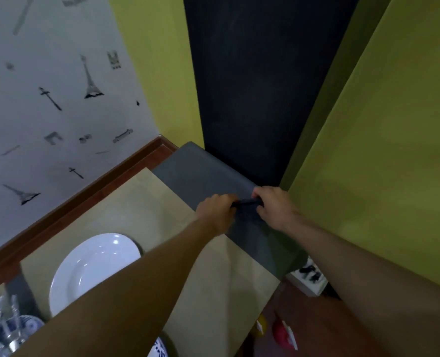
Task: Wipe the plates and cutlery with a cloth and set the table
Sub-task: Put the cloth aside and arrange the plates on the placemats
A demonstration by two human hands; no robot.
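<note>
Gripping the dark cloth (244,202) with both hands now, left hand (217,212) and right hand (273,204) close together. The fingers (258,194) of each are curled tight round an end, so it bunches into a short roll between them. It's out at the far end of the worktop (136,202), over the grey mat (200,171). I'd say I'm gathering it there to get a firm wad for wiping. The white plate (95,269) lies flat nearer me on the left, well apart from the cloth, face up and easy to reach. A blue-patterned plate (159,349) peeks in at the bottom edge beside my left forearm. Shiny pieces (4,318) in the bottom left corner look like cutlery, though they're too blurred to be sure. Nothing looks laid out yet; by my reckoning, wiping comes first.
</note>
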